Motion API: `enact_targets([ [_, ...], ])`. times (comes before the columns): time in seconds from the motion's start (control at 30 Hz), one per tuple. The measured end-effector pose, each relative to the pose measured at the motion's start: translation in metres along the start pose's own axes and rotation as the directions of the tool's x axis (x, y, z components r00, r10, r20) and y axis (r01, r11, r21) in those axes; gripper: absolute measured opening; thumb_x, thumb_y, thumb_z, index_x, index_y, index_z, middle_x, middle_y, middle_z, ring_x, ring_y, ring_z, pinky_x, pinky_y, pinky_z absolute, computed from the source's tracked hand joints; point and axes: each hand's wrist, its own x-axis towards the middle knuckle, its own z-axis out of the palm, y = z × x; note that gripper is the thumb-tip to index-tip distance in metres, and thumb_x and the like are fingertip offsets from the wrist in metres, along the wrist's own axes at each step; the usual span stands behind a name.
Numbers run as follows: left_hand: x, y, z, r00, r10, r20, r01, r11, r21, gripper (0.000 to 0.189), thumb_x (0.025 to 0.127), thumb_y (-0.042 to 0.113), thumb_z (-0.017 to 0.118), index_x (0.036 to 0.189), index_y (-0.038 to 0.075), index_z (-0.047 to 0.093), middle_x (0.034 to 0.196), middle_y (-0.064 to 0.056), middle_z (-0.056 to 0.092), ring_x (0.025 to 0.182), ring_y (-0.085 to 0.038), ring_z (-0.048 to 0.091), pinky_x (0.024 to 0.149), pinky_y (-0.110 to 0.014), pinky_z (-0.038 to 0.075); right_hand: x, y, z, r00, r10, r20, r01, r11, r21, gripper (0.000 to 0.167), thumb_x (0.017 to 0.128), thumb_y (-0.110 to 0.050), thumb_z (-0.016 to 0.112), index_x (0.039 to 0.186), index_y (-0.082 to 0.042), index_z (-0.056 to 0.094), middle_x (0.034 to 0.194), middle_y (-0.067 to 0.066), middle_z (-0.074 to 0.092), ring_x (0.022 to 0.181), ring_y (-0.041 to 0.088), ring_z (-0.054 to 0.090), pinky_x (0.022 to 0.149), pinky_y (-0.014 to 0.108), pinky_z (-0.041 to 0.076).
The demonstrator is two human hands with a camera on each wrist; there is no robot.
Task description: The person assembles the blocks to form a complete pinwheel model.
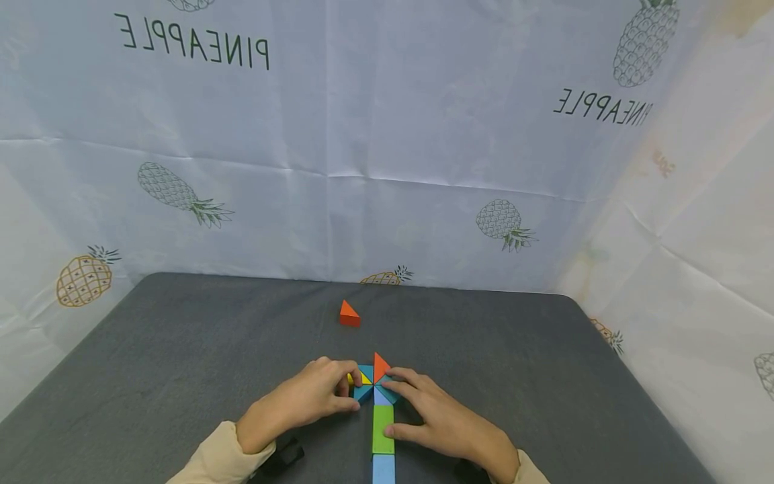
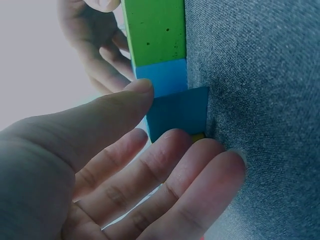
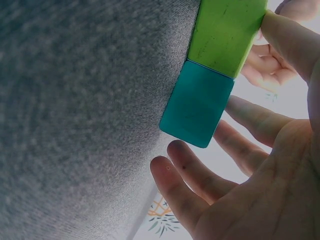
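Triangular blocks form a pinwheel on the dark table. My left hand (image 1: 311,393) is at its left side, thumb and fingers about a blue triangular block (image 2: 177,112); a yellow triangular block (image 1: 365,378) lies partly under the index finger. On the other side, my right hand (image 1: 444,417) rests its extended fingers by an orange triangular block (image 1: 380,368) and a teal triangular block (image 3: 197,105). Its thumb touches the green rectangular block (image 1: 382,420). Between green block and pinwheel sits a light blue triangular block (image 1: 381,398). Fingers hide parts of the pinwheel.
A loose orange triangular block (image 1: 349,316) stands farther back on the dark table (image 1: 181,349). Below the green one, a light blue rectangular block (image 1: 383,468) continues the column. A white pineapple-print cloth (image 1: 387,134) hangs behind the table and along its sides.
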Motion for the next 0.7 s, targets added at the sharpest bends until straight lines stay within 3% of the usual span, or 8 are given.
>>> enact_targets([
  [0.7,-0.0012,0.0016,-0.0058,0.999,0.002,-0.038,-0.003,1.0,-0.02,0.024,0.084,0.015,0.078,0.105,0.007,0.068,0.07,0.01,0.063,0.056,0.001,0.052,0.056,-0.02,0.047,-0.0003,-0.0013,0.0,1.0,0.002,0.001,-0.002,1.0,-0.002,0.07,0.093,-0.063,0.054,0.151,-0.026,0.041,0.158,0.001,0.034,0.14,0.028,0.04,0.105,0.054,0.043],
])
